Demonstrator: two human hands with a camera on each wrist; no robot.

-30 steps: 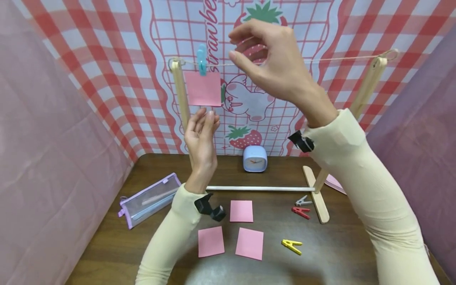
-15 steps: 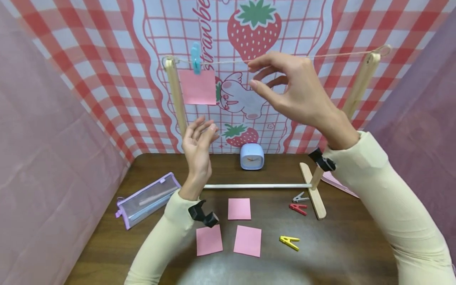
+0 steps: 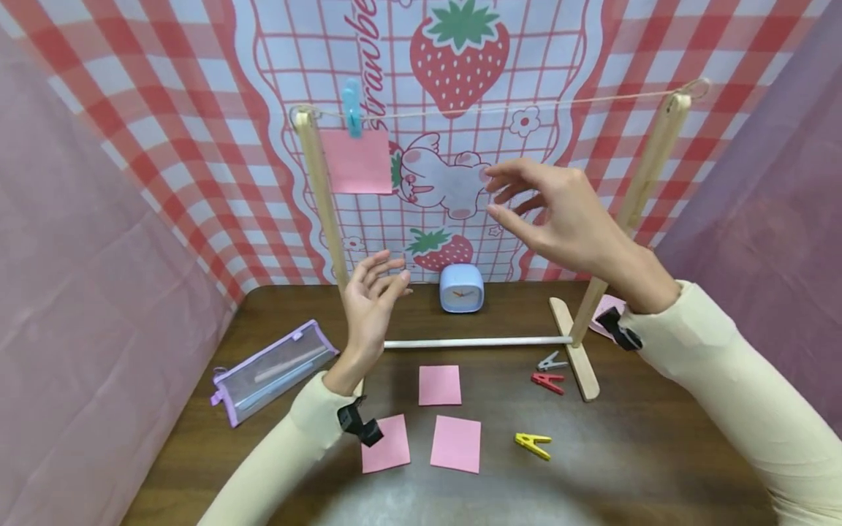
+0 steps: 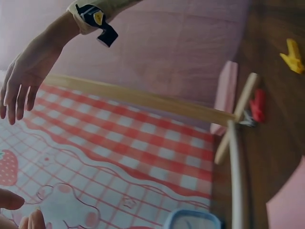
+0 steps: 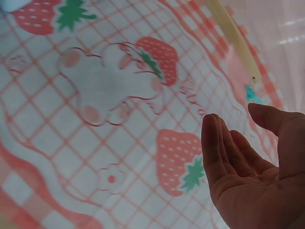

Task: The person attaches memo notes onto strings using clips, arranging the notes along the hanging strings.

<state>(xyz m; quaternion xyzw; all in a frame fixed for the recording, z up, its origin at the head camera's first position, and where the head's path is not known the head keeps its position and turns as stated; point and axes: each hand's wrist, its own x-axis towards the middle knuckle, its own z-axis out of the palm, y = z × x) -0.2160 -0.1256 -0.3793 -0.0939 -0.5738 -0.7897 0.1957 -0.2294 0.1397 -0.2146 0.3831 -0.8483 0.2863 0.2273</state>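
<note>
A pink square of paper (image 3: 358, 164) hangs near the left end of a string (image 3: 460, 112), gripped at its top by a blue clothespin (image 3: 352, 109). Below that paper my left hand (image 3: 371, 303) is raised in the air, fingers loosely bent and holding nothing. My right hand (image 3: 559, 212) hovers under the string on the right side, thumb apart from the fingers, with nothing in it. On the table lie three pink paper squares: one at the back (image 3: 441, 385), one front left (image 3: 386, 446), one front right (image 3: 456, 444). To their right are yellow (image 3: 533, 444), red (image 3: 548, 382) and grey clothespins (image 3: 551, 361).
Wooden posts (image 3: 647, 172) on both sides hold the string, joined low down by a white rod (image 3: 476, 342). A small blue clock (image 3: 462, 288) stands behind the rod. A purple-edged mesh pouch (image 3: 276, 371) lies at left. Checked cloth (image 3: 197, 109) covers the back.
Both hands have come down, away from the string and the hanging paper; the right one has also moved rightward. The clipped paper stays hanging. The head view has shifted slightly.
</note>
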